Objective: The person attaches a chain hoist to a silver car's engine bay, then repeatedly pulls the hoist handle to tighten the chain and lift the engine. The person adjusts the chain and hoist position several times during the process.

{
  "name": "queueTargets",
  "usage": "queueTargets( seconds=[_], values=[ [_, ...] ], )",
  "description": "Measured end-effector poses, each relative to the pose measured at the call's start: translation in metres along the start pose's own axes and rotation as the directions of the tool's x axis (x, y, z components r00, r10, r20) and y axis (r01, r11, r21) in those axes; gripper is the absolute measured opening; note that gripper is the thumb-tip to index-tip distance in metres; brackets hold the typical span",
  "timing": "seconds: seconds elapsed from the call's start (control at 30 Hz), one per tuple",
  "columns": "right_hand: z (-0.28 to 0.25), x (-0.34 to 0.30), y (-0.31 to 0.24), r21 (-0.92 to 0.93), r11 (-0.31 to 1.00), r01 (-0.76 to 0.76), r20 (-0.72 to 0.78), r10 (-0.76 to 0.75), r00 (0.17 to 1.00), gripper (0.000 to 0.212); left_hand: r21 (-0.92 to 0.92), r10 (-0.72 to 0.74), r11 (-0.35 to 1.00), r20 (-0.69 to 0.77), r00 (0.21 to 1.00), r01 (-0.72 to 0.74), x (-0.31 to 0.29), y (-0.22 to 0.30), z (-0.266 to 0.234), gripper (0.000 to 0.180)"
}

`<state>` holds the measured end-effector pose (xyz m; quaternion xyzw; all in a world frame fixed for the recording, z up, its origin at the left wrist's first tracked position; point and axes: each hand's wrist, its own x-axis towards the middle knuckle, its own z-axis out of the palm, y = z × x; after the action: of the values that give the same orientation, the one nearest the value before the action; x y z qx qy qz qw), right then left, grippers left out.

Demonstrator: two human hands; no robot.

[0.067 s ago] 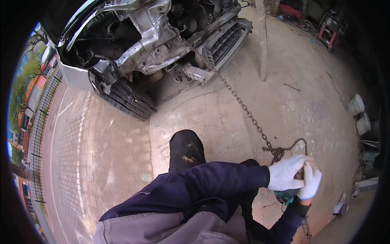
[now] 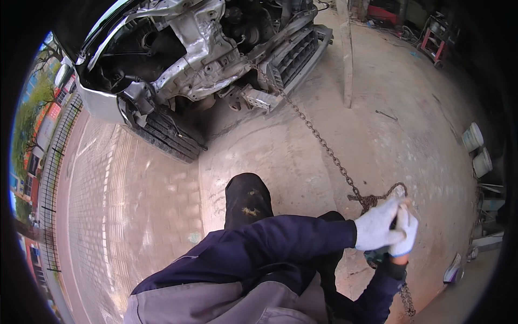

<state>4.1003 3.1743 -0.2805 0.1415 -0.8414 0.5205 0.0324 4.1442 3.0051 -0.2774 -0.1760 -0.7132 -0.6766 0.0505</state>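
Observation:
My left hand (image 2: 376, 225), in a white knit glove, reaches across from the left, fingers curled. Against it my right hand (image 2: 406, 233), gloved alike, is closed too. What they grip is hidden between them. Just under the hands shows part of a teal device (image 2: 373, 258), mostly covered. A rusty chain (image 2: 329, 151) runs taut from the car's stripped front end (image 2: 199, 65) to a bunched knot of links (image 2: 368, 202) just beyond my hands. One loop of it curves beside my fingers. More chain (image 2: 407, 300) hangs below my right wrist.
A front tyre (image 2: 167, 135) and a bent bumper beam (image 2: 302, 62) stick out from the car. An upright post (image 2: 347, 59) stands right of it. A thin rod (image 2: 386, 115) lies on the concrete. White buckets (image 2: 473, 137) and a red cart (image 2: 433, 43) are along the right.
Both hands have shifted slightly left and away from me, still together. The right hand blurs a little. The chain and car stay as they were.

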Motion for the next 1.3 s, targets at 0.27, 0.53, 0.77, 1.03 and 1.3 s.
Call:
queueTargets(
  seconds=[0.27, 0.53, 0.77, 1.03, 1.3],
  values=[
    [0.113, 0.008, 0.021, -0.433, 0.682, 0.59, 0.497, -0.366, 0.787, 0.022, -0.469, -0.37, 0.869, -0.4, 0.839, 0.16, -0.042, -0.075, -0.018, 0.064],
    [-0.08, -0.092, 0.036, 0.075, 0.994, 0.081, -0.221, -0.062, 0.973, 0.024, -0.13, 0.157, 0.977, -0.104, 0.982, -0.17, 0.02, 0.013, 0.118, 0.049],
    [-0.126, -0.123, 0.02, 0.835, 0.551, 0.01, -0.457, 0.682, 0.571, 0.024, 0.096, 0.007, 0.995, 0.086, 0.996, -0.015, 0.027, 0.07, 0.248, 0.039],
    [-0.072, -0.073, -0.013, 0.464, 0.883, -0.068, -0.372, 0.264, 0.89, 0.037, -0.073, 0.062, 0.996, 0.217, 0.974, -0.048, 0.025, -0.003, 0.085, 0.035],
    [0.122, 0.016, -0.022, -0.459, 0.854, 0.244, 0.495, 0.018, 0.869, 0.025, -0.222, -0.569, 0.812, -0.502, 0.651, 0.539, -0.054, -0.102, -0.021, 0.041]
  ],
)
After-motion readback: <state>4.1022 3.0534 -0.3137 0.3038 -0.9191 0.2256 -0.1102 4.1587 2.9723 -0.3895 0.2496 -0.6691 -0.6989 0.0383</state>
